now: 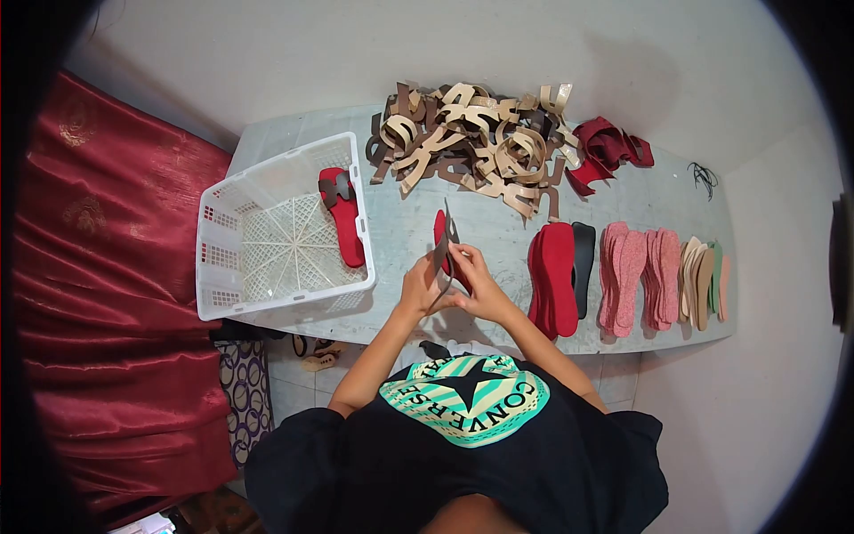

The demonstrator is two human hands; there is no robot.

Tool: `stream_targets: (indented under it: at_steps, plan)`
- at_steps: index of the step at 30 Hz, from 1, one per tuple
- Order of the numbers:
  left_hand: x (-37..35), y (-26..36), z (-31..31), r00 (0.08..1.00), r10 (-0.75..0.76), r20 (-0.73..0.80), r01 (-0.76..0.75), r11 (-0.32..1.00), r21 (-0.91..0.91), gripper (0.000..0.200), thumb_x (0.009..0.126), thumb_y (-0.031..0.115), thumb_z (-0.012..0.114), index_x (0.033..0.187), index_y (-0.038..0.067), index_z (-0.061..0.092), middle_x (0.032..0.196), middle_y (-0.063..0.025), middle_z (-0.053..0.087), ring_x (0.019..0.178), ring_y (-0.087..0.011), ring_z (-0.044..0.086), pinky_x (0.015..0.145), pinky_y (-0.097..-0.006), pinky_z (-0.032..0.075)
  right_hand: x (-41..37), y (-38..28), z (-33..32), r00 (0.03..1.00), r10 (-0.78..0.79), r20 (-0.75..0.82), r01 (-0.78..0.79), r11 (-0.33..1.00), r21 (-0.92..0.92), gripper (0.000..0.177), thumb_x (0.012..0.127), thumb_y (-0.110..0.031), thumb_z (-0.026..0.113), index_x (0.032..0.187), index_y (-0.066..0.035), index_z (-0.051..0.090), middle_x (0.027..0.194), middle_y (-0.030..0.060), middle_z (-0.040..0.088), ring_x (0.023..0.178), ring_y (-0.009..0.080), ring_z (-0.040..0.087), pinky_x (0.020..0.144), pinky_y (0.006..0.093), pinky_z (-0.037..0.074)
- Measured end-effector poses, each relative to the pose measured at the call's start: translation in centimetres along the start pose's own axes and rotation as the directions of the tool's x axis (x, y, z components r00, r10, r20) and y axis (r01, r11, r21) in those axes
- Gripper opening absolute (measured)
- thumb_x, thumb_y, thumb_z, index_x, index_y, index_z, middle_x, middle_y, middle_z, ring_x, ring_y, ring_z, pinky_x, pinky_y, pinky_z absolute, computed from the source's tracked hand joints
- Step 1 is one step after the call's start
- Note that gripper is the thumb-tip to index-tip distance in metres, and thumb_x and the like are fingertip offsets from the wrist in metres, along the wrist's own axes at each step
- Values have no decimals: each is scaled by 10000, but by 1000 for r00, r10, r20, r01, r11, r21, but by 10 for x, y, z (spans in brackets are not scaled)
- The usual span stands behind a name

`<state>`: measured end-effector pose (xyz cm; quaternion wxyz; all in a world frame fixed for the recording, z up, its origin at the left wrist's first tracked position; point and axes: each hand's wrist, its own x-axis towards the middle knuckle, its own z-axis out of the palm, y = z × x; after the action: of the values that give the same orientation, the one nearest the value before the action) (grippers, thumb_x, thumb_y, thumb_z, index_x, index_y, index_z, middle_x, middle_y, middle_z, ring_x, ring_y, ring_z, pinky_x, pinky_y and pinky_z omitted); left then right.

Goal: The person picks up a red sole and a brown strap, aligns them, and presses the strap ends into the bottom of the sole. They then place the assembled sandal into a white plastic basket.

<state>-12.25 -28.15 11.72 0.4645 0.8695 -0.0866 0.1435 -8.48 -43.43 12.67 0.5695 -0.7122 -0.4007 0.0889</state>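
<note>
In front of my chest, both hands are closed around a red sandal sole [439, 228] and a dark brown strap [447, 238]. My left hand [421, 287] grips the strap from the left side, its fingertips partly hidden behind it. From the right, my right hand [481, 287] holds the sole, with thumb and fingers close to the strap. The sole stands on edge, so only narrow red strips of it show. To the left, a red sandal [343, 218] with a dark brown strap leans inside a white plastic basket [351, 298].
A heap of beige and brown straps [480, 142] lies at the table's back, beside dark red straps [609, 151]. Along the right stand red soles [553, 280], black soles [583, 267], pink soles [620, 276] and beige soles [698, 280]. A red curtain [116, 294] hangs left.
</note>
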Motion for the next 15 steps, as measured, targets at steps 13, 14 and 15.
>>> stream_targets:
  at_steps: [13, 14, 15]
  plan:
    - [21, 23, -17, 964, -7, 267, -15, 997, 82, 994, 491, 498, 757, 1252, 4, 352, 1161, -224, 457, 1056, -349, 467, 875, -372, 389, 15, 23, 12, 841, 80, -535, -85, 996, 15, 421, 712, 91, 543, 1119, 7, 474, 1024, 150, 519, 913, 249, 523, 803, 296, 411]
    - [19, 21, -16, 981, 37, 192, -56, 994, 94, 729, 633, 370, 709, 1208, 16, 435, 1112, -221, 510, 1027, -331, 501, 862, -360, 404, 13, 33, 12, 814, 71, -576, -76, 997, 15, 377, 736, 65, 542, 1105, 21, 473, 1012, 150, 520, 901, 237, 527, 794, 291, 413]
    - [19, 20, -17, 980, 39, 193, -58, 994, 92, 729, 633, 370, 709, 1208, 16, 435, 1112, -221, 510, 1027, -331, 501, 862, -360, 404, 15, 31, 10, 784, 62, -618, -68, 998, 13, 337, 761, 40, 541, 1091, 34, 473, 1000, 151, 521, 888, 225, 530, 785, 285, 415]
